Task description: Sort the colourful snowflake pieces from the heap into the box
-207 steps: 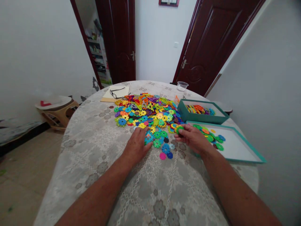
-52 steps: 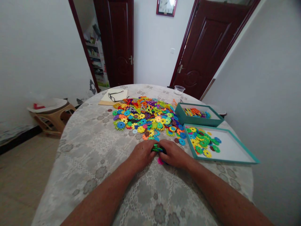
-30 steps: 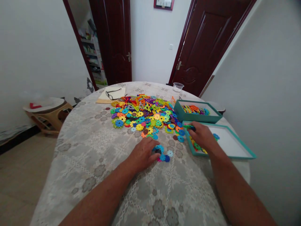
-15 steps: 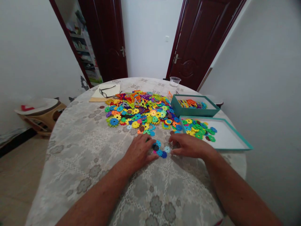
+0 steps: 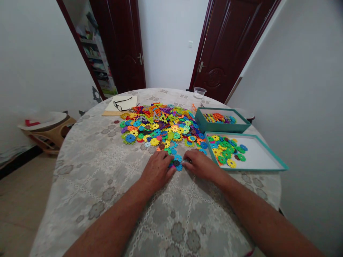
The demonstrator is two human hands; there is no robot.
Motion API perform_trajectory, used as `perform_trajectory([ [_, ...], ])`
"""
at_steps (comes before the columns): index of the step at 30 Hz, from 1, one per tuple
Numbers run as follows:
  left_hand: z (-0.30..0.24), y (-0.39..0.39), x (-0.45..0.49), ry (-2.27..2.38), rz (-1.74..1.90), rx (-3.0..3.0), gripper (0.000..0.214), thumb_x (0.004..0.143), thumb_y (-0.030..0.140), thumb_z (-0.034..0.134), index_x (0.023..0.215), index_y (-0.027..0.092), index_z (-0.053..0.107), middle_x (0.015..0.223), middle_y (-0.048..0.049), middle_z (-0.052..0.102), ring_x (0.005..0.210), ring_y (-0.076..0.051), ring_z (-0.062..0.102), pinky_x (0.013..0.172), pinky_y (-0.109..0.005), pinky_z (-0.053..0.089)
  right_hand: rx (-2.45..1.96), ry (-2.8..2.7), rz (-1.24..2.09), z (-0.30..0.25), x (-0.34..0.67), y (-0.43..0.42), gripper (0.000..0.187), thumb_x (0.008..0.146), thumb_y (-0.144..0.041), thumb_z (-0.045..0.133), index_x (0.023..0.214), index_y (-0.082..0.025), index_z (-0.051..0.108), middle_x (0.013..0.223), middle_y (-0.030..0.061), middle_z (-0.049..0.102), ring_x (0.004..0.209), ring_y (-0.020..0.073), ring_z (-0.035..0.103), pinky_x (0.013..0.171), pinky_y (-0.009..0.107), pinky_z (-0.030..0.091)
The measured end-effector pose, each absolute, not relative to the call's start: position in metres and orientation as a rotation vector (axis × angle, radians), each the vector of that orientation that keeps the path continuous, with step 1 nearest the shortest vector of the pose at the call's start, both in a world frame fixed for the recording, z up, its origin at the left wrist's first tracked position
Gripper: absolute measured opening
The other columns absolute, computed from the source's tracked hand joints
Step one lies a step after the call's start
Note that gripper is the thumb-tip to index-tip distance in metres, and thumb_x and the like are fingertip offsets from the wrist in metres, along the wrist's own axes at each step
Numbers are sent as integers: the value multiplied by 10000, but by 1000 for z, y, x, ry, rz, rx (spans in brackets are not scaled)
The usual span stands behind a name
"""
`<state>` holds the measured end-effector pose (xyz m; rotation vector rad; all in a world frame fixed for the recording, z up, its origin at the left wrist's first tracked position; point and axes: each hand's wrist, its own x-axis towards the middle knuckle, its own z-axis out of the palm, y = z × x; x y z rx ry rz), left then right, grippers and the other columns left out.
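On the left, a patterned cloth (image 5: 85,167) covered the table, and a pale pad (image 5: 108,107) lay near its far edge. To the right of this pad spread a big pile (image 5: 154,141) of toothed plastic discs in many colours, beyond both hands.

The left hand (image 5: 157,167) rested on the cloth, on the near side of the pile. Its thumb and fingers stood apart, curved around the left side of a small group of discs. Whether it pressed on any of them could not be told.

This small group lay between the two hands: a black disc (image 5: 176,163) in the middle, with a blue disc (image 5: 179,167) overlapping it on the near side. The discs were round, so no single one had a long axis, but the group as a whole seemed to run away from the person, across the line from hand to hand. The left hand reached around it, while the right hand (image 5: 197,163) was just beside its right edge. The right fingers were bent toward the thumb; what they pinched, if anything, was hidden.

Farther right, a deep green box (image 5: 222,127) stood behind a shallow tray (image 5: 262,154) with loose discs.
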<state>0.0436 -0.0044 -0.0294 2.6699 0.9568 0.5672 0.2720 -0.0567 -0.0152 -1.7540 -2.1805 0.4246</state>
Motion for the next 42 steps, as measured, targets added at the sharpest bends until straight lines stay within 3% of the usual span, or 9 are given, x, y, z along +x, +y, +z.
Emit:
perform_trajectory([
  [7,-29,-2,43,1119,545,2669,190,941,332,672,1081,204,677,1122,-113,633,1085,-298,563,970,-454,473,-1868,-2095,349,-19,279,-53,128,942,-278,650,1009,-170,656,984,85,660,918,203,586,804,298,390],
  [12,-25,-3,42,1220,472,2668,220,921,374,704,1049,197,682,1112,-120,651,1067,-307,573,935,-446,474,-1945,-2050,465,-12,284,-54,138,887,-288,685,952,-184,623,911,51,646,804,179,561,689,277,351],
  [20,-26,-1,42,1228,438,2645,202,914,357,722,1055,215,691,1082,-115,686,1040,-310,610,892,-432,481,-1708,-1974,647,-15,273,-53,84,868,-187,637,933,-219,596,746,-43,587,701,141,529,629,261,330],
  [24,-26,3,42,1160,335,2766,150,937,341,705,1011,212,695,1042,-112,682,1024,-299,633,857,-406,497,-1599,-1909,741,-20,267,-52,34,915,-245,629,934,-218,635,755,-31,624,699,144,549,635,268,366],
  [29,-26,6,40,1058,291,2886,177,1026,316,567,1021,189,690,1023,-124,685,1034,-298,644,849,-406,507,-1544,-1844,872,-21,264,-53,187,922,-290,654,1092,-215,676,795,-21,643,707,147,566,650,264,408],
  [36,-30,11,38,1144,359,2821,257,1065,295,459,1044,179,687,1008,-134,693,998,-275,660,861,-396,514,-1682,-2065,634,-12,248,-57,272,908,-239,680,1175,-210,720,919,38,718,831,188,628,837,320,443],
  [42,-31,10,38,1228,394,2752,246,1036,325,484,1001,195,689,988,-125,719,940,-269,679,806,-373,509,-1742,-2054,573,-18,249,-53,265,882,-278,723,1135,-203,706,988,53,702,879,195,609,821,312,419],
])
